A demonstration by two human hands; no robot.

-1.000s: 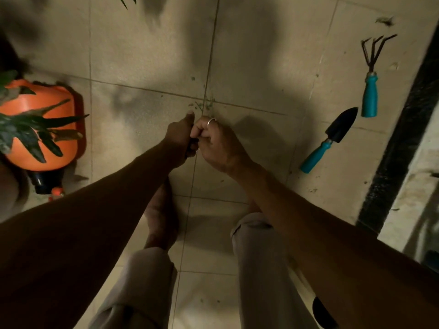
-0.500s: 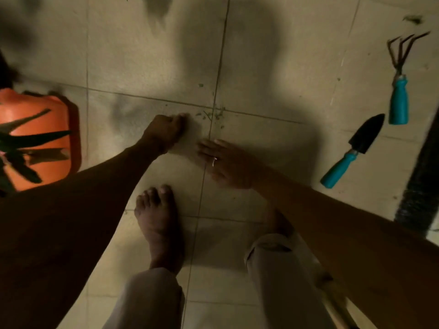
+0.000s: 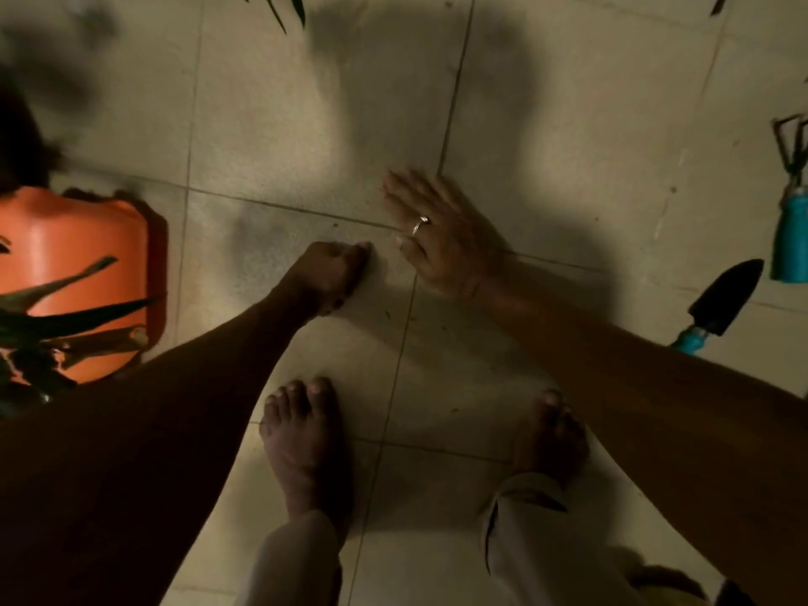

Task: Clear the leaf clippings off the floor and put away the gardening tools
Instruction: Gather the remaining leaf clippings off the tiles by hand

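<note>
My left hand (image 3: 331, 273) is a curled fist with its knuckles on the tiled floor (image 3: 306, 124); a dark scrap shows at its underside, which looks like gathered leaf clippings. My right hand (image 3: 441, 231), wearing a ring, lies flat with straight fingers over the tile joint, just right of the left fist. A few tiny leaf bits (image 3: 387, 315) dot the floor near my hands. A black trowel with a teal handle (image 3: 721, 299) lies at the right edge. A teal-handled hand rake (image 3: 792, 229) lies above it, partly cut off.
An orange pot (image 3: 74, 273) with long dark leaves stands at the left edge. My bare feet (image 3: 306, 448) are planted just below my hands. More leaf tips (image 3: 284, 8) hang in at the top edge.
My hands were pressed together a second ago and have since parted. The right hand opened flat onto the floor over the scattered bits. The left stayed curled. The view has shifted left.
</note>
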